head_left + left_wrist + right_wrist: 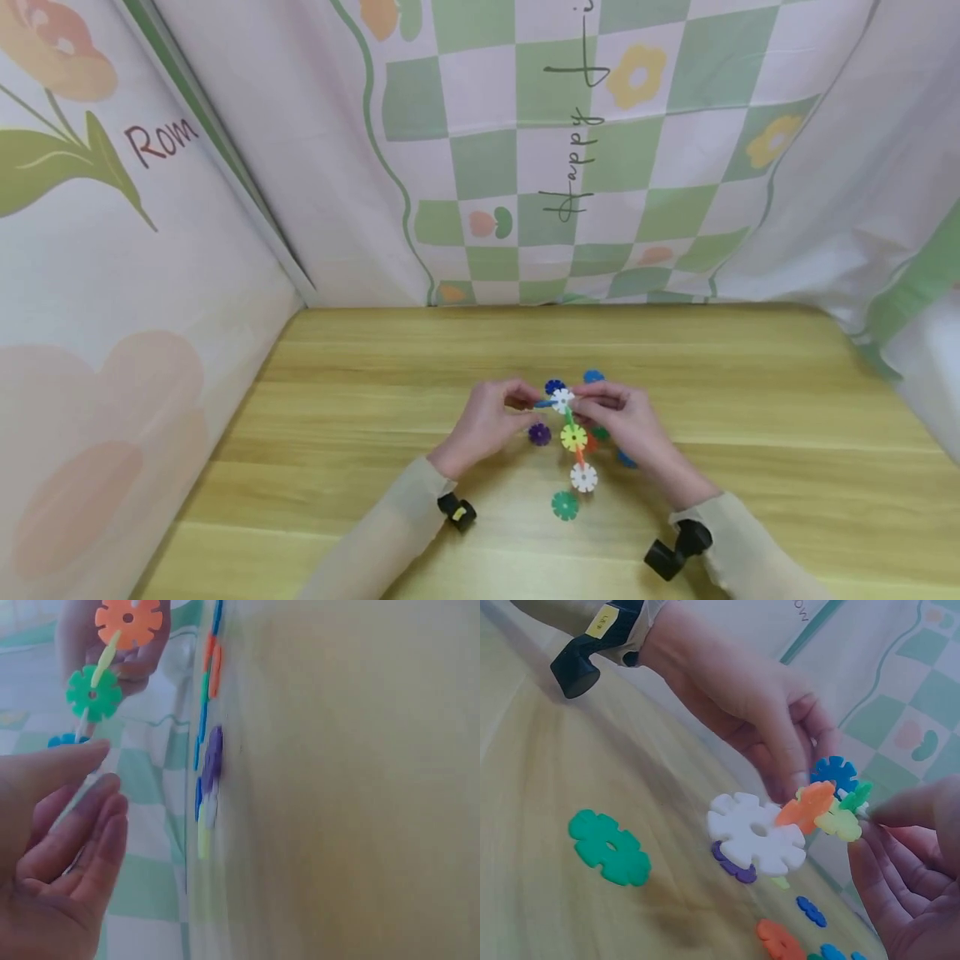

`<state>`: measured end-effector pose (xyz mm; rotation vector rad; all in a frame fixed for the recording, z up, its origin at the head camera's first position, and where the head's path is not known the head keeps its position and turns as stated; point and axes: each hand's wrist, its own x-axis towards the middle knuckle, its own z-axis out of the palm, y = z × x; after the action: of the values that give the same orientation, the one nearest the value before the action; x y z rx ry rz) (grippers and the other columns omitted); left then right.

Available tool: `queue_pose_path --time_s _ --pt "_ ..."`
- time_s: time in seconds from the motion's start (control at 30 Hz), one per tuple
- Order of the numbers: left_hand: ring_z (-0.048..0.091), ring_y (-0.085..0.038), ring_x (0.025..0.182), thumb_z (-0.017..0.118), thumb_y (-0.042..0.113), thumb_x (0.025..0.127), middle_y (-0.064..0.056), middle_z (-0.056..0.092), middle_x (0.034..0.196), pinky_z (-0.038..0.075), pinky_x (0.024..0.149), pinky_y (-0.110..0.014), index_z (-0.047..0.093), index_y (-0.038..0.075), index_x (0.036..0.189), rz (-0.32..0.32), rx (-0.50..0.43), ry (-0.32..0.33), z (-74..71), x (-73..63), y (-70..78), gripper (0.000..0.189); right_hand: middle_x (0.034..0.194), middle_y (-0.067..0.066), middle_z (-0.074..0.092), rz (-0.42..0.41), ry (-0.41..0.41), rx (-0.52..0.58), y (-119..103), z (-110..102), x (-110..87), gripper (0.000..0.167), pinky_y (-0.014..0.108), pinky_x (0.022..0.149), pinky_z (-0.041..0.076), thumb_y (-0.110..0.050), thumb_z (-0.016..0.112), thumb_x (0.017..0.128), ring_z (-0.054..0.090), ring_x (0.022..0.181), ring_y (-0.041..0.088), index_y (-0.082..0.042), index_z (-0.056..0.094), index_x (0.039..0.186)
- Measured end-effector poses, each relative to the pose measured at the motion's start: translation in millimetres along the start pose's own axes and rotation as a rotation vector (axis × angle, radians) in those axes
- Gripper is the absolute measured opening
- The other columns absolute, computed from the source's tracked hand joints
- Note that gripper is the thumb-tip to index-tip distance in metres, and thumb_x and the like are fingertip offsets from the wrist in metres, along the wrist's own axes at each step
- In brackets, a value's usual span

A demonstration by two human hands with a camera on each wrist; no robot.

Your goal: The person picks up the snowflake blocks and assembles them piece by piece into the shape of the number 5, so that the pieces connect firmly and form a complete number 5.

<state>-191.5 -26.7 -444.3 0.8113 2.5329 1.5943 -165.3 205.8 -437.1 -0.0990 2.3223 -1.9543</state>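
With my left grip (pixel 487 419) and right grip (pixel 630 421) pinching the snowflake-disc chain (pixel 567 438), I could pop its slots by twisting unevenly.

"Happy" (pixel 572 167) is written sideways on the checked cloth (pixel 483 167); the word after it is cut off. "Rom" (pixel 161 143) is written on the left cloth (pixel 82 267). The yellow label's (pixel 603 622) small letters cannot be read surely.
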Motion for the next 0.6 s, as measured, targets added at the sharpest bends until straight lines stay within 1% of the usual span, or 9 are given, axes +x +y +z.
queue_pose_path --time_s 0.13,0.27,0.4,0.5,0.6 --pt "0.067 -0.022 0.105 0.083 0.011 0.086 -0.003 0.072 0.113 0.054 0.093 -0.032 0.071 0.005 0.118 -0.041 0.051 -0.028 -8.9 1.7 -7.4 0.034 0.104 0.013 0.073 0.029 0.031 -0.001 0 -8 0.6 0.036 0.034 0.080 0.060 -0.016 0.071 0.098 0.071 0.088 0.019 0.008 0.065 0.124" --pt "0.064 -0.027 0.112 0.083 0.012 0.087 -0.010 0.070 0.120 0.051 0.098 -0.038 0.069 0.003 0.122 -0.097 0.109 -0.048 -17.1 8.3 -12.0 0.039 0.107 0.013 0.072 0.050 0.038 -0.008 0 -15 -1.0 0.038 0.032 0.080 0.059 -0.020 0.071 0.099 0.070 0.090 0.019 0.006 0.065 0.125" --pt "0.064 -0.023 0.112 0.084 0.016 0.086 -0.009 0.070 0.122 0.051 0.097 -0.034 0.069 0.003 0.125 -0.133 0.195 -0.084 -18.7 22.2 -14.0 0.044 0.109 0.014 0.072 0.048 0.034 -0.015 1 -18 -1.8 0.039 0.032 0.081 0.059 -0.022 0.071 0.099 0.071 0.091 0.019 0.005 0.065 0.126" --pt "0.064 -0.018 0.109 0.085 0.019 0.085 -0.007 0.070 0.122 0.052 0.095 -0.030 0.069 0.004 0.126 -0.158 0.256 -0.134 -16.6 32.7 -16.4 0.046 0.108 0.014 0.072 0.048 0.033 -0.023 2 -17 -1.4 0.038 0.033 0.081 0.059 -0.022 0.072 0.098 0.071 0.091 0.021 0.004 0.066 0.125" --pt "0.064 -0.018 0.106 0.086 0.020 0.084 -0.006 0.070 0.119 0.052 0.093 -0.029 0.070 0.004 0.124 -0.186 0.307 -0.181 -13.6 40.2 -17.4 0.046 0.108 0.013 0.073 0.049 0.035 -0.023 3 -16 -1.2 0.037 0.034 0.081 0.060 -0.022 0.072 0.098 0.071 0.091 0.022 0.003 0.067 0.124"
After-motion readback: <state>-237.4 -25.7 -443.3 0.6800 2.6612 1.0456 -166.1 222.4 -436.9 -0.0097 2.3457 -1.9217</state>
